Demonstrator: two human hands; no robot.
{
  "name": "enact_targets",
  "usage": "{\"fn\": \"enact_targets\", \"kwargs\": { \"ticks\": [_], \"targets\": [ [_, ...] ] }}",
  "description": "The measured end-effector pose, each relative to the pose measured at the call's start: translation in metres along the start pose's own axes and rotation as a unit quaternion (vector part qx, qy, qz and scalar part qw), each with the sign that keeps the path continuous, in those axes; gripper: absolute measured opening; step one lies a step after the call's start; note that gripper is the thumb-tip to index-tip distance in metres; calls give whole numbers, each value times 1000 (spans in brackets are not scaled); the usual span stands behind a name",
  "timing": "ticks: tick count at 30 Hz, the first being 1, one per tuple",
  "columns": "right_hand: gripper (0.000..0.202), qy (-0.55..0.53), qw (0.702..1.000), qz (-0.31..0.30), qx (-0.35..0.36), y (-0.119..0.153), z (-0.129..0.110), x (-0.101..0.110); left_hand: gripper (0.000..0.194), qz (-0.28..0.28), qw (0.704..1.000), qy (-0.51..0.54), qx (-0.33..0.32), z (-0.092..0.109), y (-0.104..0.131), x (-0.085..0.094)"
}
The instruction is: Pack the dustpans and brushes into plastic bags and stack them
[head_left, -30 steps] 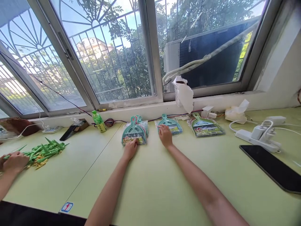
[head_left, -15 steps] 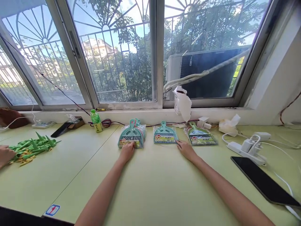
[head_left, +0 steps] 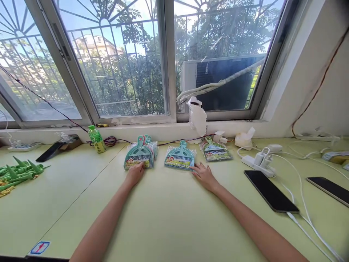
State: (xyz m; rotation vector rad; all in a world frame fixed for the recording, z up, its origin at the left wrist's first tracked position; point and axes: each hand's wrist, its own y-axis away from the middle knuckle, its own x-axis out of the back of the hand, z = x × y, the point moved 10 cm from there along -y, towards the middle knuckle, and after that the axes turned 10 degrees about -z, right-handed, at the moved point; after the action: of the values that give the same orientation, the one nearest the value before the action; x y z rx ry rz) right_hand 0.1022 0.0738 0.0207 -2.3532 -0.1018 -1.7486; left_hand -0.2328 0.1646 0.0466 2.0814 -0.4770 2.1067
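A small stack of bagged dustpan and brush sets [head_left: 138, 151], teal with a red one among them, lies toward the window side of the table. My left hand [head_left: 134, 174] is at its front edge, fingers closed together over the lower label of the top set. To the right lies a single teal dustpan and brush set [head_left: 180, 156] in clear plastic. My right hand [head_left: 205, 176] rests by its lower right corner, fingers spread, the fingertips touching or just beside the wrapper. Farther right is a green-rimmed dustpan and brush set [head_left: 216, 150], apart from both hands.
Green plastic pieces [head_left: 19, 173] lie at left. A green bottle [head_left: 96, 139], a dark phone [head_left: 50, 152] and cables line the back. A power strip [head_left: 258, 165], a black phone [head_left: 271, 191], another phone [head_left: 329, 189] and white cords occupy the right side.
The view has turned right, so everything sits farther left. My right hand's fingers have spread at the middle set's corner. My left hand stays at the stack. The other person's hand has left view.
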Motion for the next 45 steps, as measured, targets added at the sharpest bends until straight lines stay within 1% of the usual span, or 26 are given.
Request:
{"fn": "enact_targets", "kwargs": {
  "ticks": [3, 7, 10, 12, 15, 17, 19, 21, 23, 25, 26, 27, 29, 31, 32, 33, 35, 36, 37, 38, 39, 40, 41, 42, 45],
  "targets": [
    [37, -16, 999, 26, 13, 3, -5, 9, 25, 6, 999, 26, -34, 7, 1, 2],
    [36, -6, 997, 69, -15, 7, 1, 23, 26, 19, 996, 32, -75, 17, 3, 5],
    [35, 12, 995, 96, -31, 8, 15, 32, 27, 44, 996, 14, -78, 20, 5, 9],
    [34, 10, 990, 124, -61, 9, 30, 38, 28, 56, 995, 5, -80, 22, 7, 12],
    [32, -9, 983, 159, -87, 10, 44, 40, 29, 49, 996, 8, -75, 24, 9, 14],
    [37, -6, 985, 156, -79, 7, 45, 36, 29, 38, 997, 12, -66, 25, 9, 14],
    [44, 2, 988, 135, -77, 3, 45, 28, 30, 33, 998, 15, -59, 25, 9, 14],
    [44, -1, 990, 116, -86, 0, 48, 23, 30, 38, 998, 20, -47, 22, 9, 14],
    [41, -15, 990, 104, -97, -2, 53, 21, 31, 57, 998, 32, -26, 15, 10, 18],
    [37, -32, 989, 97, -111, -3, 58, 22, 32, 96, 994, 47, -15, 10, 16, 26],
    [36, -40, 988, 94, -118, -3, 60, 22, 32, 124, 991, 54, -21, 11, 20, 33],
    [35, -46, 987, 92, -125, -3, 62, 23, 32, 153, 986, 61, -34, 15, 26, 40],
    [33, -56, 985, 92, -134, -3, 64, 24, 30, 202, 973, 84, -69, 33, 35, 55],
    [32, -62, 984, 96, -134, -4, 64, 24, 29, 225, 962, 126, -92, 62, 37, 62],
    [31, -63, 984, 100, -132, -4, 64, 25, 31, 229, 957, 153, -89, 77, 35, 62],
    [31, -63, 984, 105, -129, -3, 64, 25, 32, 222, 956, 176, -81, 94, 29, 59],
    [32, -60, 984, 117, -120, -3, 62, 27, 46, 176, 957, 226, -48, 124, 9, 42],
    [33, -57, 985, 120, -111, -2, 60, 27, 50, 143, 956, 256, -7, 132, -2, 29],
    [35, -54, 986, 120, -99, -2, 58, 27, 50, 94, 954, 283, 43, 137, -14, 11],
    [37, -50, 988, 117, -87, -2, 55, 27, 51, 45, 951, 297, 77, 142, -24, -6],
    [39, -46, 990, 111, -76, -3, 52, 26, 51, 11, 949, 302, 87, 148, -31, -18],
    [40, -44, 991, 104, -68, -3, 50, 25, 51, -8, 949, 304, 87, 152, -37, -27],
    [41, -43, 992, 98, -63, -4, 49, 25, 50, -16, 949, 304, 80, 154, -41, -32],
    [41, -47, 992, 95, -62, -4, 49, 24, 48, -11, 949, 306, 71, 154, -43, -35],
    [38, -84, 989, 102, -72, -4, 53, 25, 42, 24, 946, 319, 49, 147, -38, -32]
  ]
}}
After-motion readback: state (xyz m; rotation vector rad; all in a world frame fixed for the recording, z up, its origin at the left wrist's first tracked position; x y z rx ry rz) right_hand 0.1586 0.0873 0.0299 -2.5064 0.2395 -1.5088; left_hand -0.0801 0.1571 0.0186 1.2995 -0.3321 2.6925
